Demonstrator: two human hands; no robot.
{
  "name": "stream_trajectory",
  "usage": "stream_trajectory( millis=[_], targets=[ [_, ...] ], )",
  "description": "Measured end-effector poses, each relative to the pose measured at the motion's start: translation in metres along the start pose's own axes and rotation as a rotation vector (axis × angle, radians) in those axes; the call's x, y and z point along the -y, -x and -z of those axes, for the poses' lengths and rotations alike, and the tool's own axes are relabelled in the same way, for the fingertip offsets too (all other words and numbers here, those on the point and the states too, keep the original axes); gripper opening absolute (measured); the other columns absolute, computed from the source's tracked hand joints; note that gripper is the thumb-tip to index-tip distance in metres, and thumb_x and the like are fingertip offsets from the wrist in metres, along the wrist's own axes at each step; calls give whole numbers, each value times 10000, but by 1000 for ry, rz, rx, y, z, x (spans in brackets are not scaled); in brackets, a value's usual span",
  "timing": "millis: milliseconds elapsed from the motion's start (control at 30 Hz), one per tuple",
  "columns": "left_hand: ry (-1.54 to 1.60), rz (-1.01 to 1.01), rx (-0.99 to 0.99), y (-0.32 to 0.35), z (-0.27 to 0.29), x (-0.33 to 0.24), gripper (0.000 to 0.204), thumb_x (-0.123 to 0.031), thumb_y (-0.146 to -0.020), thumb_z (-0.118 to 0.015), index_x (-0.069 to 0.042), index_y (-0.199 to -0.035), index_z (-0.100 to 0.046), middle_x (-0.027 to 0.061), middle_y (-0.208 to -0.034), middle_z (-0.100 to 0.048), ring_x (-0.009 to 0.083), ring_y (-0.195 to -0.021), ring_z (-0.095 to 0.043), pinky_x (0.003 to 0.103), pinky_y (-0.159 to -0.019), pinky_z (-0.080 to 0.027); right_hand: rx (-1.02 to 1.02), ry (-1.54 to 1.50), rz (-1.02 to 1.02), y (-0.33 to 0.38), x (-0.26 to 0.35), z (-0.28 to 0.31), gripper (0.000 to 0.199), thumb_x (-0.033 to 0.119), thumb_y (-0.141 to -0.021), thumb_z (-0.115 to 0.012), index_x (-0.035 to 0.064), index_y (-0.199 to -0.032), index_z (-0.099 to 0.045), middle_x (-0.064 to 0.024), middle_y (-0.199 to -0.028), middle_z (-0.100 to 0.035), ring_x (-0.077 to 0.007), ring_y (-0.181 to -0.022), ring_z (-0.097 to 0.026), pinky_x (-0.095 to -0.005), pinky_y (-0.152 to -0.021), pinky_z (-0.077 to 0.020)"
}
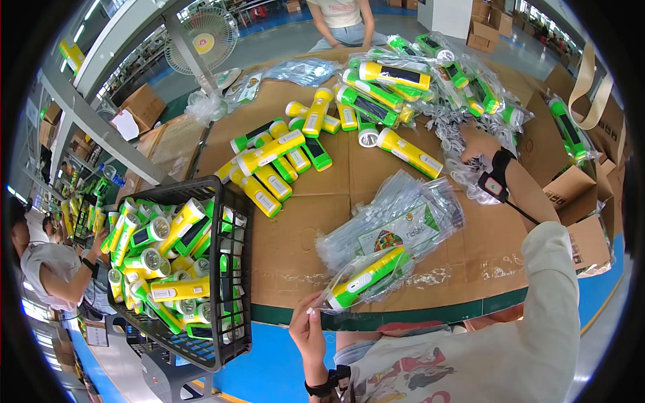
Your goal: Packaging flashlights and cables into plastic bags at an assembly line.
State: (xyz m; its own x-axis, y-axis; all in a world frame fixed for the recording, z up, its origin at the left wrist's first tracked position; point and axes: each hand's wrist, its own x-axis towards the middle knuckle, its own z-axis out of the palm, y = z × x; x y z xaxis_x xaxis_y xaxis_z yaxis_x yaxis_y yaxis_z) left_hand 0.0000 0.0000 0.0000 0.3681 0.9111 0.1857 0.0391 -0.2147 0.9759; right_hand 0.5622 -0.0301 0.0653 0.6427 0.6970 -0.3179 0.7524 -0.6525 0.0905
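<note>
My left hand (309, 332) is at the table's front edge, its fingers pinched on the end of a clear plastic bag. Inside that bag lies a green and yellow flashlight (368, 277), tilted up to the right. A small white bit shows at my fingertips. The bag rests against a stack of clear plastic bags (349, 228) with a printed card showing through. My right hand (478, 143) reaches into a heap of white cables (457, 158) at the right; its fingers are partly hidden there. Several loose flashlights (410, 153) lie across the middle of the table.
A black basket (232, 269) full of flashlights stands at the left edge. Bagged flashlights (463, 74) pile up at the back right, and open cardboard boxes (571, 191) stand beyond my right arm. One person (339, 20) is across the table; another (54, 269) works at far left.
</note>
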Motion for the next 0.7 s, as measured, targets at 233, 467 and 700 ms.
stream_trajectory(
  millis=[233, 467, 700],
  targets=[
    [38, -38, 19, 1, 4, -2, 259, -100, -982, -545, 83, -1069, -705, 180, -1152, -669, 236, -1031, -626, 325, -886, -479, -391, 50, -96, 8, 7, -38, 929, 257, -655, -833, 65, -1425, -350, -275, -1479, -361, -519, -1201, -512, -516, -920, -537],
    [43, -10, 64, 2, 9, 0, 259, -87, -984, -533, 81, -1078, -707, 188, -1147, -668, 241, -1030, -630, 324, -878, -483, -364, 128, -151, 22, 20, -23, 741, 211, -642, -842, 79, -1295, -516, -180, -1333, -473, -408, -1138, -565, -445, -871, -560],
    [22, -29, 49, -2, 12, 4, 260, -95, -982, -540, 88, -1066, -704, 188, -1130, -669, 241, -1008, -636, 318, -855, -490, -368, 134, -77, 32, 18, -15, 678, 208, -641, -821, 59, -1245, -550, -166, -1270, -495, -397, -1120, -557, -463, -825, -559]
  ],
)
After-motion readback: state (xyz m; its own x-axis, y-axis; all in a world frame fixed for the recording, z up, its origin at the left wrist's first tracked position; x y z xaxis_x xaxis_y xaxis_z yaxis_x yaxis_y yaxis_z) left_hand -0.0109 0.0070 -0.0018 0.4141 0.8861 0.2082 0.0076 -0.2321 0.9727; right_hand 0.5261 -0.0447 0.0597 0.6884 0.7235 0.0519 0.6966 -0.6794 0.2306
